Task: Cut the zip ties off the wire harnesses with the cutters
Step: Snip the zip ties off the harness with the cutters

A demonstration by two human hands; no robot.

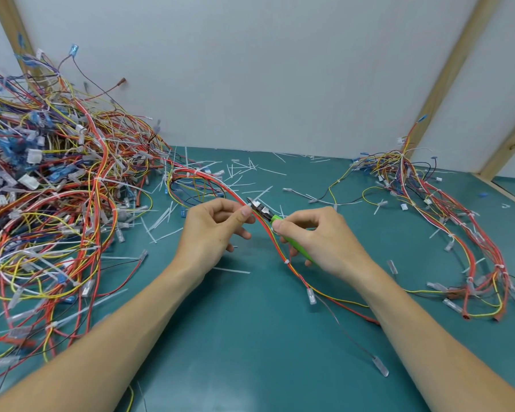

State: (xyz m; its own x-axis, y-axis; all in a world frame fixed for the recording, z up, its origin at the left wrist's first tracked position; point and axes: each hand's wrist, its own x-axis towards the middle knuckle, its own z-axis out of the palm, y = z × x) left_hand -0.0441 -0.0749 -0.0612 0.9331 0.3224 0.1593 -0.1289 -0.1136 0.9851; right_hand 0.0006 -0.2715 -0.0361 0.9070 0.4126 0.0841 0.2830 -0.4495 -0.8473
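A red, orange and yellow wire harness (pixel 283 255) runs across the middle of the teal table, from the far left down towards the near right. My left hand (pixel 213 230) pinches it between thumb and fingers, just above the table. My right hand (pixel 318 237) grips the green-handled cutters (pixel 292 237). Their dark jaws (pixel 257 207) sit at a white zip tie on the harness, right beside my left thumb. Another white zip tie (pixel 287 261) wraps the same harness lower down, between my two hands.
A big tangled heap of harnesses (pixel 48 185) fills the left side. A smaller bundle (pixel 446 215) lies at the right. Several cut white zip tie pieces (pixel 244 171) litter the teal table (pixel 250 337). A white wall with wooden posts stands behind.
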